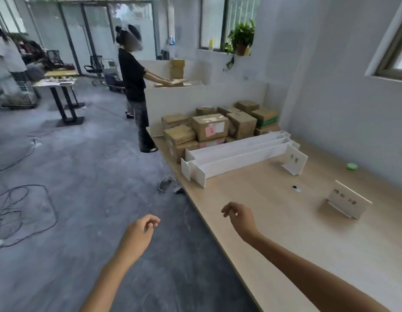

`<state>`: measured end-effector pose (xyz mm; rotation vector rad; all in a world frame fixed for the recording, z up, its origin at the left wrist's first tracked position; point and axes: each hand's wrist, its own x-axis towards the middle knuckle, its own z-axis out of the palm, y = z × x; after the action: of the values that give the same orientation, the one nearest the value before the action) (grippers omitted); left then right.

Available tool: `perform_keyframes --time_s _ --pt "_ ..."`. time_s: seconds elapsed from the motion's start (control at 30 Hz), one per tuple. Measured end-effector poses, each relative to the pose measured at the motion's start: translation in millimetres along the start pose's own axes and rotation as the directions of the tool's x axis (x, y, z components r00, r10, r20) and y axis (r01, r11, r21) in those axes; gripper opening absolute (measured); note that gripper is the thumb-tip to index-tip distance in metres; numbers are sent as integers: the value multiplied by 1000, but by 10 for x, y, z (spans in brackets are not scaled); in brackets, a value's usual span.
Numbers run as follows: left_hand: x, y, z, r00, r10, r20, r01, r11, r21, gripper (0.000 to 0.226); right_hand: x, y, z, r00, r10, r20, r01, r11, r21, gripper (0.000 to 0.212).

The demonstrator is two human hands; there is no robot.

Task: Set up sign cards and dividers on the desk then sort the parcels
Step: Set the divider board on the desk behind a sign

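A light wooden desk [285, 244] runs from the lower right toward the back. Two white sign cards stand on it: one [295, 160] near the dividers, another [346, 202] closer to me at the right. Long white dividers [238, 155] lie stacked together across the desk. Behind them sits a pile of several cardboard parcels [212, 127]. My left hand [141, 233] hangs over the floor beside the desk edge, fingers loosely curled, holding nothing. My right hand [238, 216] hovers above the desk's near edge, also loosely curled and holding nothing.
A green disc [351, 166] and a small black-and-white object [296, 188] lie on the desk. A person in black [133, 86] stands at a partition beyond the parcels. Cables [20, 206] trail over the grey floor at left; a table [58, 86] stands farther back.
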<state>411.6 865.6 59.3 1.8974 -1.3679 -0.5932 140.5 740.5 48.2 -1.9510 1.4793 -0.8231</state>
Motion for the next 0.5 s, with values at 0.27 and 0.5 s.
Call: perform_keyframes --time_s 0.27,0.5 --pt "1744 -207 -60 1000 12 -12 -11 1000 12 43 1742 67 654 978 208 -20 -204 968 145 38" --pt "3428 -8 137 991 68 117 -70 997 15 28 3291 330 1025 900 435 31 -433 882 185 22"
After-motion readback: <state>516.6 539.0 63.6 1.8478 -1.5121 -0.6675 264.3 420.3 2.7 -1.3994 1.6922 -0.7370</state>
